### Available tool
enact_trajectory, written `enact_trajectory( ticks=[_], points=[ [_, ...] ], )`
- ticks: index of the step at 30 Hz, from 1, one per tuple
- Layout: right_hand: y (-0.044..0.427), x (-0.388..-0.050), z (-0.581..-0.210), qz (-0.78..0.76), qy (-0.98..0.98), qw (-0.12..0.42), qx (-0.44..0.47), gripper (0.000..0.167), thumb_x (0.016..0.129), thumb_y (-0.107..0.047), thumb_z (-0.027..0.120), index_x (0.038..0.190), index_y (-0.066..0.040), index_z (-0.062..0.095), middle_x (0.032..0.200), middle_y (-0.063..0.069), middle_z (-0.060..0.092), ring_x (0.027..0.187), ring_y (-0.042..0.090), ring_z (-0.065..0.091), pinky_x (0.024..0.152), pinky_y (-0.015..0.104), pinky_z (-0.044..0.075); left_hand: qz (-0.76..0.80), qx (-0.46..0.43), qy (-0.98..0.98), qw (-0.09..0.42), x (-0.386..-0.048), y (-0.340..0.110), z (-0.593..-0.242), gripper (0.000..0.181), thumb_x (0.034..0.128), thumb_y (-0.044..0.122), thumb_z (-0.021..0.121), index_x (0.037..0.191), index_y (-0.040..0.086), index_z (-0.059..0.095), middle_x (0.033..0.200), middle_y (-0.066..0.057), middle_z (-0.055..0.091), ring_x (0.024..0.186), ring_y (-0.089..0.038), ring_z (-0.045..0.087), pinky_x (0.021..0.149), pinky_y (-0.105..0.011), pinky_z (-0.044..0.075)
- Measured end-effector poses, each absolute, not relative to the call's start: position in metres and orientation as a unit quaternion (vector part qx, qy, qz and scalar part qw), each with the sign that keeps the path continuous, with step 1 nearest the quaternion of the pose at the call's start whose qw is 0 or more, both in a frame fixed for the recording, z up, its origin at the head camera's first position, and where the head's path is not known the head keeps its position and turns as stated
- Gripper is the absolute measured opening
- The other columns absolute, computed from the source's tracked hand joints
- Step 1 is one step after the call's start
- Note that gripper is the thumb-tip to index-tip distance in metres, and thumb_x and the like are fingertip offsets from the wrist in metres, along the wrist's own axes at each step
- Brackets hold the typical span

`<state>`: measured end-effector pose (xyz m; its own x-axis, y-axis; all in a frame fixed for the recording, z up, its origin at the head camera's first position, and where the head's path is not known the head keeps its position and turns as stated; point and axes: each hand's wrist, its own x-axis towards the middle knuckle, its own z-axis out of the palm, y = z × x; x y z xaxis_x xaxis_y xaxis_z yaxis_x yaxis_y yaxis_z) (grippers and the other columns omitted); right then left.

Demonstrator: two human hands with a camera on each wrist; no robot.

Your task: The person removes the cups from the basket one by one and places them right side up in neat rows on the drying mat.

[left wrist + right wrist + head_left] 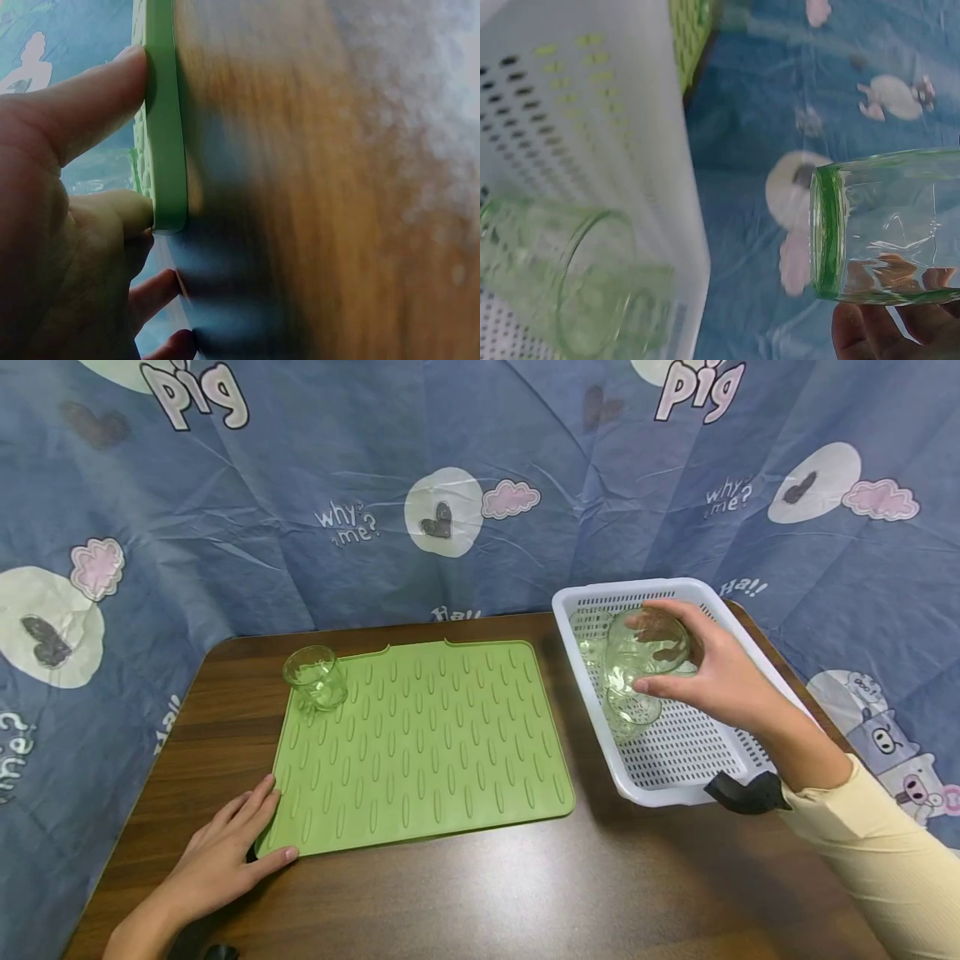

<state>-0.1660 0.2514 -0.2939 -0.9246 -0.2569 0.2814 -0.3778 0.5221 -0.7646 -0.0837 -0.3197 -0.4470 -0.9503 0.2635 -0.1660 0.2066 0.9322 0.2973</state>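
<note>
Glass [632,647] gripped in right hand [718,675] over basket [663,797] — left hand [221,858] spread at mat [427,739] edge

blue cloth [517,560] behind table [480,910] bears readable words; large pale "pig" [193,393] at top left; second "pig" [700,392] at top right; both dark-outlined; white "why? me?" [346,522] left of middle; second "why? me?" [727,497] at right; third "why? me?" [15,747] cut off at left edge of head view; "ha!!" [456,614] just above table's back edge; second "ha!!" [743,587] beside basket [682,752]; third "ha!!" [167,725], tilted, at left
</note>
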Motion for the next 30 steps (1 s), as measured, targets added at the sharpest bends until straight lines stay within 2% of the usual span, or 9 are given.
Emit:
enact_trajectory(
  ticks=[5,9,14,24,30],
  points=[
    [0.229,-0.176,-0.292,0.418,-0.889,0.035,0.181,0.085,0.074,-0.009,0.087,0.147,-0.017,0.044,0.129,0.006,0.062,0.108,0.009,0.061,0.089,0.016,0.048,0.137,0.120,0.978,0.099,-0.083,-0.321,-0.447,0.090,0.0912,0.052,0.064,0.155,0.000,0.029,0.169,-0.010,0.008,0.139,-0.052,0.029,0.094,-0.075,0.029],
    [0.214,-0.184,-0.291,0.406,-0.891,0.021,0.202,0.085,0.074,-0.013,0.088,0.147,-0.017,0.044,0.133,0.008,0.063,0.116,0.020,0.060,0.098,0.031,0.048,0.136,0.120,0.979,0.098,-0.083,-0.322,-0.447,0.090,0.0913,0.052,0.064,0.155,0.000,0.029,0.169,-0.010,0.008,0.139,-0.052,0.028,0.094,-0.075,0.029],
    [0.199,-0.193,-0.286,0.401,-0.894,0.026,0.198,0.086,0.074,-0.018,0.088,0.148,-0.022,0.044,0.136,0.007,0.060,0.122,0.024,0.058,0.105,0.046,0.043,0.135,0.120,0.978,0.102,-0.083,-0.323,-0.446,0.090,0.0916,0.053,0.063,0.156,0.000,0.028,0.169,-0.011,0.008,0.139,-0.052,0.028,0.094,-0.075,0.029],
    [0.174,-0.210,-0.287,0.449,-0.868,0.004,0.212,0.088,0.074,-0.015,0.087,0.149,-0.020,0.042,0.138,0.007,0.061,0.122,0.027,0.060,0.106,0.050,0.044,0.129,0.120,0.980,0.096,-0.085,-0.321,-0.444,0.091,0.0907,0.054,0.064,0.155,0.000,0.030,0.169,-0.012,0.013,0.139,-0.051,0.030,0.094,-0.075,0.031],
    [0.164,-0.220,-0.290,0.415,-0.885,0.002,0.210,0.090,0.073,-0.023,0.088,0.149,-0.022,0.041,0.136,0.009,0.059,0.122,0.028,0.057,0.104,0.053,0.045,0.139,0.119,0.978,0.095,-0.084,-0.319,-0.444,0.090,0.0904,0.054,0.065,0.155,0.000,0.030,0.168,-0.014,0.014,0.139,-0.051,0.030,0.094,-0.075,0.030]
  ],
)
